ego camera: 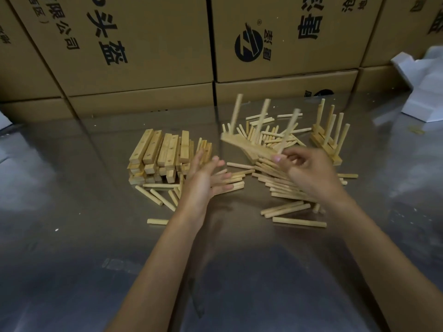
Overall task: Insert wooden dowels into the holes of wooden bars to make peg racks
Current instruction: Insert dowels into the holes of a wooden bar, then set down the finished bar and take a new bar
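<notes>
A pale wooden bar (pixel 249 146) is being held tilted above the shiny metal table (pixel 72 236), with three dowels (pixel 262 121) standing up out of it, evenly spaced along its length. The bar and its dowels are blurred, so the holes and the fit of each dowel are hard to make out. The right hand (pixel 309 171) is gripping the near end of this bar, fingers curled around it; its fingertips (pixel 276 158) are showing pale at the bar's edge, and the hand is covering that end of the bar.

The left hand (pixel 203 180) is hovering just right of a stack of plain bars (pixel 160 156), fingers straight and close together, holding nothing. It is hiding the right edge of the stack and some loose dowels (pixel 282 183), which are lying scattered across the table between and beneath both hands.

Behind the right hand, finished racks (pixel 328 137) are standing stacked with their dowels pointing upward; how many are stacked is unclear. Cardboard boxes (pixel 143 44) printed with black characters are lining the back of the table, and a white foam piece (pixel 424 92) is sitting at the far right, cut off by the frame edge.
</notes>
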